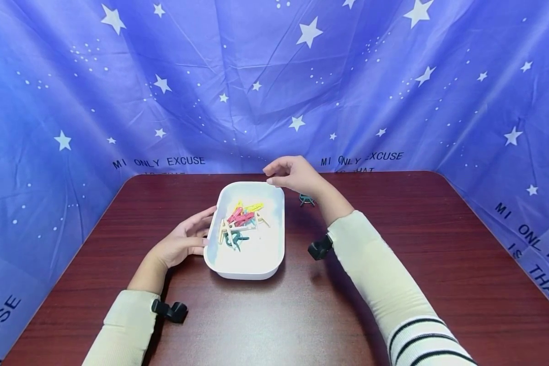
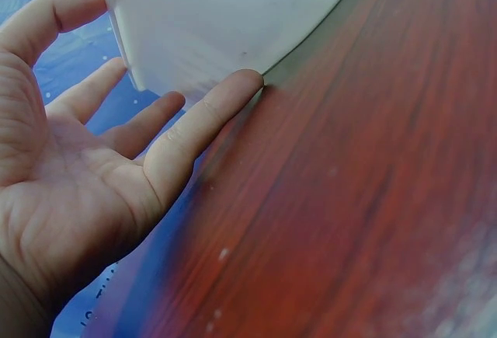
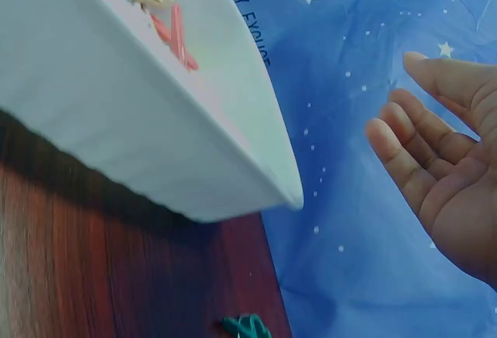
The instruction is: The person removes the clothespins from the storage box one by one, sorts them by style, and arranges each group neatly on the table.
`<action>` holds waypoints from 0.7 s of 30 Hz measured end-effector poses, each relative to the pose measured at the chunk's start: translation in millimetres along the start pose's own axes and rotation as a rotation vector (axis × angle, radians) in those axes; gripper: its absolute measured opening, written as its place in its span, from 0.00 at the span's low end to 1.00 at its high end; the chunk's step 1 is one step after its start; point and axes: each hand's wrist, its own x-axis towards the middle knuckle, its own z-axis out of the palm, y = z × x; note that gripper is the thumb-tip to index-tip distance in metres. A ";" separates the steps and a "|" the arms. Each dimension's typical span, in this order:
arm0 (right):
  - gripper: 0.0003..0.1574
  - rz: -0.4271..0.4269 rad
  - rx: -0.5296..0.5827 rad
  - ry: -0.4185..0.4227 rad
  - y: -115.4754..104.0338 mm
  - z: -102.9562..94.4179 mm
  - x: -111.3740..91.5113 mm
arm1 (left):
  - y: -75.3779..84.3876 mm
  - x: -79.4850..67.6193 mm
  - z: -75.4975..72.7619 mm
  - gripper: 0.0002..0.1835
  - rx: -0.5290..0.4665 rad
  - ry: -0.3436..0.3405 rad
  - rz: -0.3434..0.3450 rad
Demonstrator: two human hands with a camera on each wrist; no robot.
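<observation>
At the tray (image 1: 247, 276), left hand (image 1: 183, 243) touches, fingers spread; empty right hand (image 1: 297, 175) hovers, fingers loosely bent; likely positioning, next needing grip.

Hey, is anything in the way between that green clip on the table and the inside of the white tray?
Only the side wall of the white tray: the green clip lies outside it on the table. Nothing else visible stands between them.
</observation>
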 end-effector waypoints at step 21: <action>0.16 0.069 0.038 -0.349 2.2 43.2 23.6 | -0.2 -0.2 0.1 0.44 0.001 0.003 -0.003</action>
